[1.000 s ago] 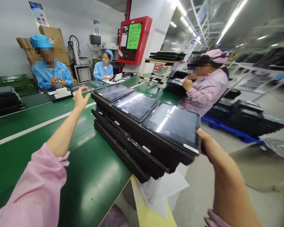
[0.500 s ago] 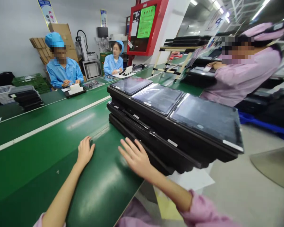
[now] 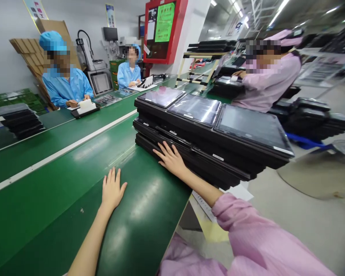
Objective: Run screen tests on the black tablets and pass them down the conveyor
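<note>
Resting palm down on the green table [image 3: 149,222], the left hand [image 3: 112,193] has its four fingers slightly apart, with the thumb standing away from them. The right hand [image 3: 171,159] is before the lower side of a stack of black trays [image 3: 212,136]. Its fingers are spread; whether they touch the trays, I cannot tell.

This stack is at the right side of the table, and its near end seems to reach past the edge. How many trays it has is hard to count, because the right hand and forearm cover a part and the dark layers melt together. On top lie three screens [image 3: 195,109] in one row, with bright reflections which hide their surface. Below the stack, white paper [image 3: 240,191] and one yellow sheet [image 3: 214,230] are partly covered by the right arm and its pink sleeve [image 3: 264,234], which is cut off at the bottom.

Three other people are in view: two in blue [image 3: 66,86] behind the table and one in pink [image 3: 271,73] at the right. One red cabinet [image 3: 163,34] is cut by the upper border.
</note>
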Action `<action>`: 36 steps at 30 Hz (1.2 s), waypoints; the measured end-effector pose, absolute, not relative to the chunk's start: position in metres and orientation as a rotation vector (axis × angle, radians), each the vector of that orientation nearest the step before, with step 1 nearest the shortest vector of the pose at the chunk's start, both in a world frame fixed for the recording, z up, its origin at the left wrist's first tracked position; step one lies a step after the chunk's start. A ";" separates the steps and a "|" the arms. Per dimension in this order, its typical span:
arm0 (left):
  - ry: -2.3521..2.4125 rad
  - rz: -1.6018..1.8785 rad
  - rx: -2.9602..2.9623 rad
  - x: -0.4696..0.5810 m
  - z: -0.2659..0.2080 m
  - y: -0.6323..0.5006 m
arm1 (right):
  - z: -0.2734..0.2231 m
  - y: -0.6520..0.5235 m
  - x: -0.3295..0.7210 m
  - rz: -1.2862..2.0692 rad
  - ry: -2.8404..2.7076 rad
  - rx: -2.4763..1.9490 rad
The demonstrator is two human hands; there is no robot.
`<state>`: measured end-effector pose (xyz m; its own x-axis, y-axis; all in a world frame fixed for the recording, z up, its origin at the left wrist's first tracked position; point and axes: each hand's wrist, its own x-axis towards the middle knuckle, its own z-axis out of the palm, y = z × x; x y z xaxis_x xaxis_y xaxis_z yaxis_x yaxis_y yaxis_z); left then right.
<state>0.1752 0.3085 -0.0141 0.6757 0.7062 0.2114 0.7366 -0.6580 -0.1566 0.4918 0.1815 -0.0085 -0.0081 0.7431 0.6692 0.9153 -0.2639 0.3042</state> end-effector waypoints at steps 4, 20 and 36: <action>-1.157 -0.152 -2.642 0.174 -0.013 0.307 | -0.014 0.184 0.492 -1.091 -1.736 -2.075; -1.056 -0.195 -2.583 0.159 -0.026 0.305 | -0.045 0.194 0.494 -1.297 -1.540 -2.084; -0.951 -0.533 -2.607 0.140 -0.036 0.293 | -0.053 0.236 0.625 -1.043 -1.543 -2.219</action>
